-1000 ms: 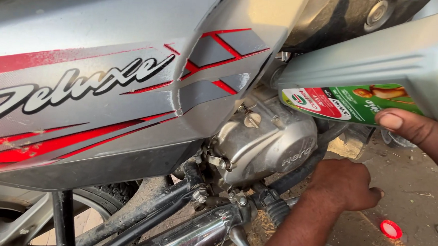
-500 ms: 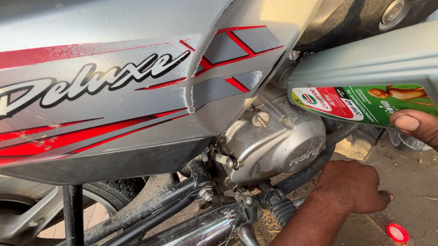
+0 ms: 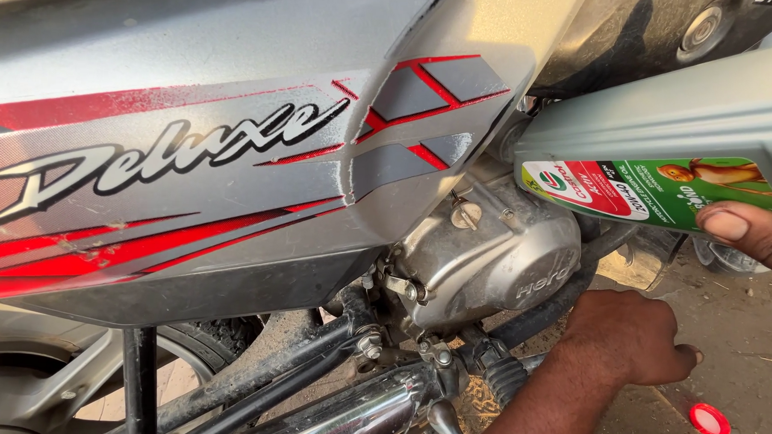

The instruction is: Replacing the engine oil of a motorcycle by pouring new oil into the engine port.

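A grey oil bottle [image 3: 663,124] with a green, red and white label lies tipped on its side, its neck end against the top of the silver engine case [image 3: 487,255] of a motorcycle. My right hand [image 3: 749,231] holds the bottle from below at the right edge; only the thumb and a bit of the hand show. My left hand [image 3: 630,337] is curled into a fist low beside the engine, near a black rubber-covered lever [image 3: 554,304]. Whether the fist holds anything is hidden.
A grey side panel [image 3: 191,176] with red and black stripes fills the left and centre. Below it run the black frame tubes [image 3: 260,379] and chrome exhaust pipe [image 3: 353,417]. A red bottle cap [image 3: 709,420] lies on the dirty ground at the lower right.
The view has shifted a little, so the motorcycle and bottle sit further right in the picture. The bottle stays tipped at the engine and both hands keep their places.
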